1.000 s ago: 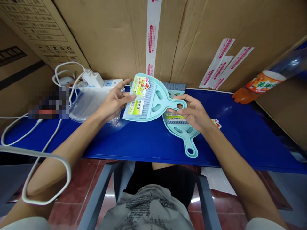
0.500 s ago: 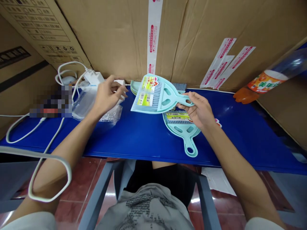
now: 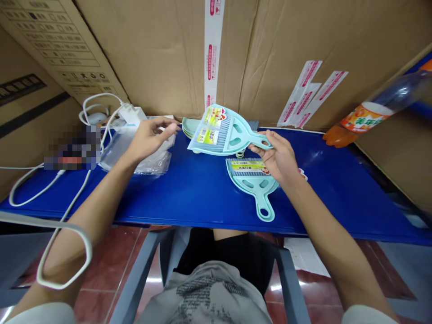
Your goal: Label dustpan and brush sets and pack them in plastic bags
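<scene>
My right hand (image 3: 275,155) grips the handle of a light-blue dustpan and brush set (image 3: 232,135), raised above the blue table with its wide end to the left. A yellow-green label shows on its bristles. My left hand (image 3: 153,135) is raised to the left of that set, fingers apart and holding nothing, near clear plastic bags (image 3: 153,165). A second dustpan and brush set (image 3: 254,182) lies on the table below my right hand, handle toward me. Behind the held set, more dustpans (image 3: 190,127) are partly hidden.
The blue table (image 3: 189,198) meets a tall cardboard wall (image 3: 162,54). White cables and a white adapter (image 3: 132,114) sit at the left, one cable looping over my left forearm. An orange drink bottle (image 3: 364,118) leans at the right. A grey chair (image 3: 138,274) is below.
The fingers of my left hand have come lower and a little closer together. The held set has shifted only slightly, and the whole view has moved a little.
</scene>
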The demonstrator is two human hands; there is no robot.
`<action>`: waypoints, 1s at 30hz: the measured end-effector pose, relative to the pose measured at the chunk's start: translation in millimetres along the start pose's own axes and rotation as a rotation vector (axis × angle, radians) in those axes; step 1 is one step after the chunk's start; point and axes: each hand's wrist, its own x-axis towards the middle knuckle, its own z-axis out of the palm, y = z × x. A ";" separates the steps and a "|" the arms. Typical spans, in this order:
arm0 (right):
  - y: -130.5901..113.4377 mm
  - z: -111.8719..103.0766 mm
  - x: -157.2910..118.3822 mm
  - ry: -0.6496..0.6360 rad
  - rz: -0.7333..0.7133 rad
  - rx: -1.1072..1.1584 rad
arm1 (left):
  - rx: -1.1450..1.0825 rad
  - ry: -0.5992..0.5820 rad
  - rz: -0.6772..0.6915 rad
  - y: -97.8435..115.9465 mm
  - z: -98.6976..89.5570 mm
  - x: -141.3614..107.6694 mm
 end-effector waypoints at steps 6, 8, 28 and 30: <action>-4.4 17.5 -13.0 -0.106 0.021 0.095 | -0.886 -0.328 -0.150 41.5 45.8 -25.7; -5.2 24.1 -18.9 -0.165 0.052 0.118 | -0.977 -0.326 -0.164 49.0 58.2 -34.0; -11.8 7.6 -8.7 -0.269 0.665 0.023 | -1.060 -0.394 -0.585 38.8 64.0 -39.0; -10.8 14.7 -17.0 -0.393 0.757 0.015 | -1.034 -0.402 -0.639 39.7 67.2 -43.9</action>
